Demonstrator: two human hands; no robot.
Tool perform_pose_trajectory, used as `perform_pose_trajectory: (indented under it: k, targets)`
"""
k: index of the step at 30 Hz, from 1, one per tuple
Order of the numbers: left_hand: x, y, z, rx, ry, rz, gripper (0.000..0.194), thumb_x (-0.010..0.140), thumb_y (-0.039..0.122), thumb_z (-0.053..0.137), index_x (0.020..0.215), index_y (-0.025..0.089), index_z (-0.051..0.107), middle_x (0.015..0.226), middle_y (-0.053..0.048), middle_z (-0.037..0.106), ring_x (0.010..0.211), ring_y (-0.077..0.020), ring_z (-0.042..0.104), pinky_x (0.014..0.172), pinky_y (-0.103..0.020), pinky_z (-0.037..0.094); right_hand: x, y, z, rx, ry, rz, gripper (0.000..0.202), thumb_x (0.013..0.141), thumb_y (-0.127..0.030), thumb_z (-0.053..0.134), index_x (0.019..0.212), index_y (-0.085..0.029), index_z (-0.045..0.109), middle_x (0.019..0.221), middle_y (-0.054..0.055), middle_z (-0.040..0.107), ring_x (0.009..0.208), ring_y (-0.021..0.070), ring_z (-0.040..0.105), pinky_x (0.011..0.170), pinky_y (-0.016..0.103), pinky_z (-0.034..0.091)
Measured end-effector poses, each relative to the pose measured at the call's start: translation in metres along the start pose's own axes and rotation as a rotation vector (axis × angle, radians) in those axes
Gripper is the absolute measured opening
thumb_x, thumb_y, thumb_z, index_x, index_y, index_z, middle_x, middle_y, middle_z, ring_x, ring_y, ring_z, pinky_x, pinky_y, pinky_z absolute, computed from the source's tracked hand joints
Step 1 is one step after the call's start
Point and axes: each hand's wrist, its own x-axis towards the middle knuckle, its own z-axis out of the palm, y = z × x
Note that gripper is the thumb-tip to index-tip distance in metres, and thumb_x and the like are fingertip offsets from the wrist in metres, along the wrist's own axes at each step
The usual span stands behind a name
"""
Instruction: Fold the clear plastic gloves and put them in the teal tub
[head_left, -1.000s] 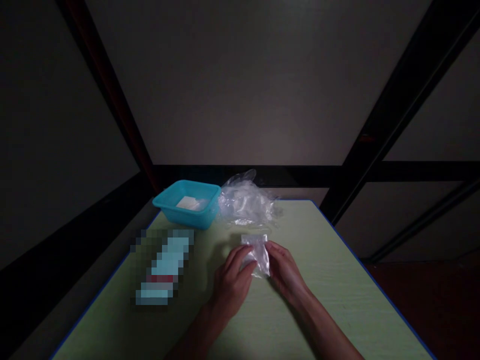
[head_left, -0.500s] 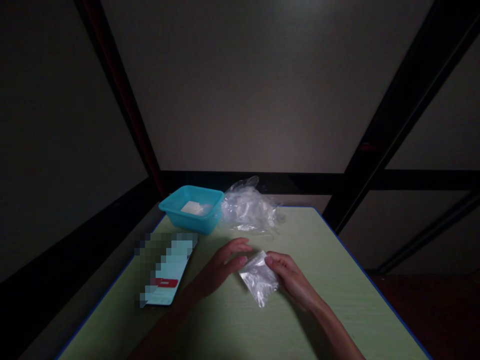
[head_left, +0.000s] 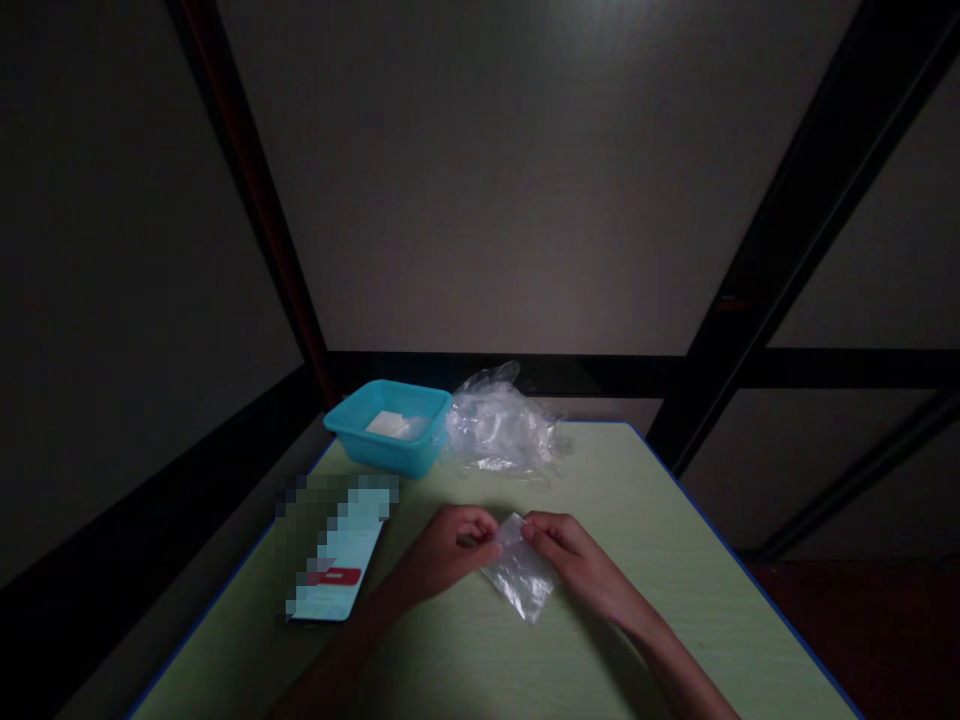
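A small clear plastic bag (head_left: 523,580) hangs between my two hands, low over the front middle of the table, its lower corner pointing toward me. My right hand (head_left: 574,555) is closed on the bag's upper right edge, thumb on top. My left hand (head_left: 454,550) pinches the upper left edge between thumb and curled fingers. Whatever may be inside the bag cannot be made out.
A turquoise plastic basket (head_left: 386,455) with white items inside stands at the back left. Beside it lies a heap of clear plastic bags (head_left: 502,430). A phone-like device (head_left: 345,560), partly pixelated, rests on the pale green table (head_left: 675,600) at left. A wall rises behind.
My left hand's fingers, spread half a second ago, have curled in and closed on the bag's left edge. My right hand keeps its grip. The view has shifted slightly.
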Motion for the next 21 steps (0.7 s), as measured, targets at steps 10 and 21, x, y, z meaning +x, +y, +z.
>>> perform_pose_trajectory:
  k: [10,21]
  targets:
    - [-0.005,0.003,-0.002,0.068,0.120,0.015,0.025,0.059,0.008,0.059,0.083,0.012,0.065,0.079,-0.005,0.067,0.073,-0.0174,0.063,0.063,-0.023,0.049,0.011,0.003,0.004,-0.016,0.059,0.021,0.045,0.072,-0.060,0.045,0.057,-0.018,0.044,0.054,-0.003,0.035,0.051,0.0096,0.029,0.047,0.023,0.022]
    - [-0.002,0.007,-0.017,0.129,0.052,0.042,0.021,0.061,0.008,0.059,0.076,0.013,0.072,0.095,-0.008,0.071,0.081,-0.0204,0.066,0.072,-0.028,0.052,0.020,-0.006,0.004,0.027,0.017,0.022,0.047,0.072,-0.062,0.048,0.059,-0.017,0.045,0.055,-0.004,0.035,0.051,0.0089,0.028,0.047,0.023,0.022]
